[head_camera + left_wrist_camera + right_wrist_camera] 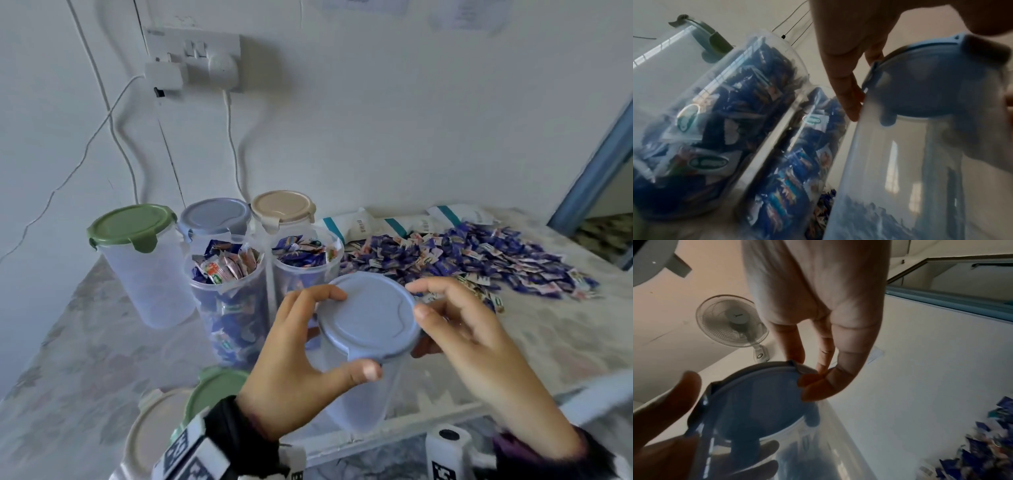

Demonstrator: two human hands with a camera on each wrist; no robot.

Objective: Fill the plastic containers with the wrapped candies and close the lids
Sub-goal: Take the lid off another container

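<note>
- Right now the left hand curls round the top of an empty container near the table's front edge, thumb under the blue lid, forefinger on its far rim.
- Opposite it, the right hand has its fingertips bent onto the lid's right rim, pinching a clip there as the right wrist view shows.
- Risk, as I judge it: the container holds no candies and is held off the table, tilted; if a clip gives suddenly the lid could spring off or the tub slip from the left hand.
- A jerk sideways could knock the two filled containers standing open just behind, spilling them.
- Count: six containers in all; three lidded at the back edge (green, blue, beige), two full and lidless, one in hand.
- Two loose lids, green and beige, lie at the front left corner.
- Wrapped candies lie heaped toward the right edge, too many to count.
</note>
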